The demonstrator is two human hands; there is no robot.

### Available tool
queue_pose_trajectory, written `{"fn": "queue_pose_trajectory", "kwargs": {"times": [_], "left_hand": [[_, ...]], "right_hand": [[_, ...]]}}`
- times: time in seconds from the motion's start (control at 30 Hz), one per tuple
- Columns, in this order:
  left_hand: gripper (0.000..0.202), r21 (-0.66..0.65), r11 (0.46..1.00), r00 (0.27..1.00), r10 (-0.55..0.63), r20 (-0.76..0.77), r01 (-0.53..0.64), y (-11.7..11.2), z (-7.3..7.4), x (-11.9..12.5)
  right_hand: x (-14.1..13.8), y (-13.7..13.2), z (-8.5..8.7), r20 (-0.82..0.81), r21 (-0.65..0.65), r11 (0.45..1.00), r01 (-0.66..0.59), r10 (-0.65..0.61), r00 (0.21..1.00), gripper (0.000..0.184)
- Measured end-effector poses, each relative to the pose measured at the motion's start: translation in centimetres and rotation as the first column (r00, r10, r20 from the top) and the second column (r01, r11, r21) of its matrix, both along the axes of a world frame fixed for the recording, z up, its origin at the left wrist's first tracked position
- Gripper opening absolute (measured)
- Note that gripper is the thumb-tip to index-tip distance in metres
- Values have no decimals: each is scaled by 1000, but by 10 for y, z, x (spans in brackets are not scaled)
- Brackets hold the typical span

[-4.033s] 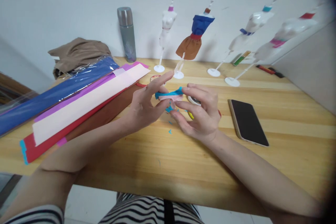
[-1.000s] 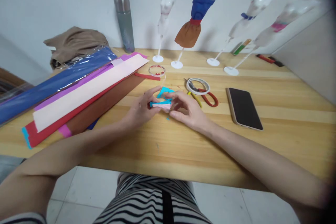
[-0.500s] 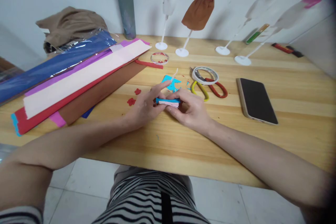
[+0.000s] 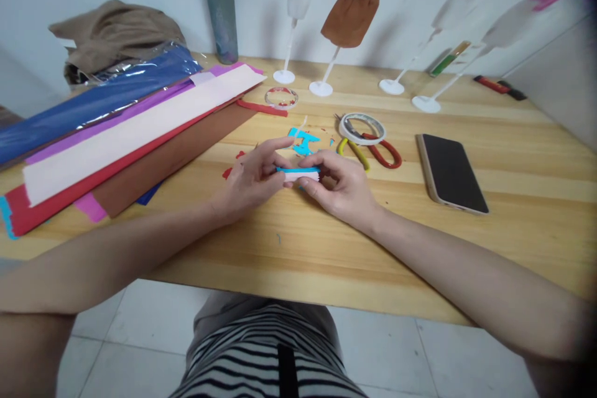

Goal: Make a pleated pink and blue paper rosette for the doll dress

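A small folded strip of crepe paper [image 4: 301, 175], pale pink with a blue edge on top, spans the space between my two hands. My left hand [image 4: 254, 179] pinches its left end with thumb and fingers. At the right end my right hand [image 4: 342, 189] grips it the same way, thumb below and fingers behind. Blue paper scraps [image 4: 304, 142] lie just beyond my fingers. Red paper flowers [image 4: 227, 172] are partly hidden behind my left hand. Past my right hand, scissors [image 4: 383, 152] with one yellow and one red handle lie under a roll of white tape [image 4: 383, 130].
Layered crepe paper sheets [image 4: 140, 130] cover the table's left side. A phone [image 4: 452, 173] lies at right. Along the back stand a tall bottle [image 4: 221, 12] and several white-based stands, one with a brown paper skirt [image 4: 352, 15]. A clear ring [image 4: 281, 97] sits mid-table.
The paper strip is tilted slightly, showing more of its pale pink face. Both hands keep hold of it with small finger shifts. The whole view has shifted a little.
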State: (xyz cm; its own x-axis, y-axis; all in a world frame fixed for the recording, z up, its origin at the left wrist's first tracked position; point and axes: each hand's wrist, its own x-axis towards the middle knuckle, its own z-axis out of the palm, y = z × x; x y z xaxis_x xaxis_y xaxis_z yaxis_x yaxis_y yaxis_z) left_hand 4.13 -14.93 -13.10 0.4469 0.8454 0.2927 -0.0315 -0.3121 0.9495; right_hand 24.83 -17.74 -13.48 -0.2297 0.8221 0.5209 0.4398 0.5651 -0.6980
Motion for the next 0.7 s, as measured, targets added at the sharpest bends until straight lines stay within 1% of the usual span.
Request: {"fn": "queue_pose_trajectory", "kwargs": {"times": [0.07,0.13,0.23,0.3,0.4,0.5,0.6,0.7], "left_hand": [[47,-116,992,998,-40,47,46,0,4,-3],[49,-199,978,995,-50,91,67,1,8,-5],[51,-265,961,991,-48,124,79,1,13,-7],[51,-292,951,988,-60,144,100,2,13,-8],[51,-314,941,984,-74,162,123,4,12,-8],[50,-337,934,985,-67,158,117,5,11,-9],[49,-358,927,986,-66,150,116,5,11,-9],[50,-367,922,985,-67,158,122,5,11,-9]], "right_hand": [[1,1,-1,8,29,1000,0,0,1000,14],[0,2,-2,22,102,995,-15,13,1000,14],[-1,3,-1,52,234,971,-52,41,998,8],[-2,4,-2,84,285,956,-64,42,996,5],[-3,4,-2,129,299,952,-62,24,991,6],[-3,4,-3,122,306,951,-48,11,992,6],[-3,3,-2,119,281,959,-22,-12,993,3],[-2,3,-2,134,259,966,0,-36,990,3]]}}
